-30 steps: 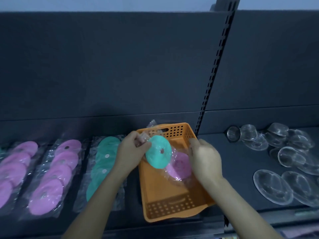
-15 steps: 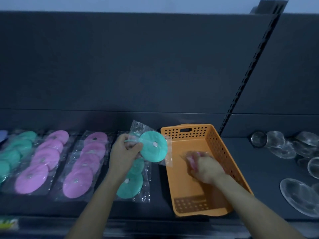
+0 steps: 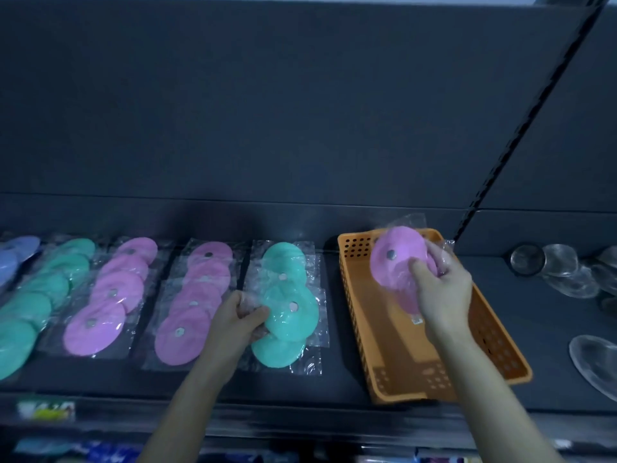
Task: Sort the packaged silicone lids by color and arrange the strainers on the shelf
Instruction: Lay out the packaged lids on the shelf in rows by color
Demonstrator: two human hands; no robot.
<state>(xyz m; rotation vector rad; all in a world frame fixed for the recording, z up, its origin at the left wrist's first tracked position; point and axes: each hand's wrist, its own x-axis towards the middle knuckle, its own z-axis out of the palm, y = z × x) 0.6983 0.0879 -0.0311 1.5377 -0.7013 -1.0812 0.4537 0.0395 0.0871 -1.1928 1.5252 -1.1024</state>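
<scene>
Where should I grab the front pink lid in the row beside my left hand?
The front pink lid lies flat atop its overlapping row, so probably pinch its clear bag's near margin, coming from your side, where that edge is free.

An orange perforated basket [image 3: 380, 329] sits at four o'clock, set at an angle. A slotted metal upright [image 3: 474, 202] climbs toward one o'clock beside the dark back panel [image 3: 233, 95]. At seven o'clock are a blurred label [image 3: 45, 409] and colourful packets [image 3: 100, 452].
</scene>
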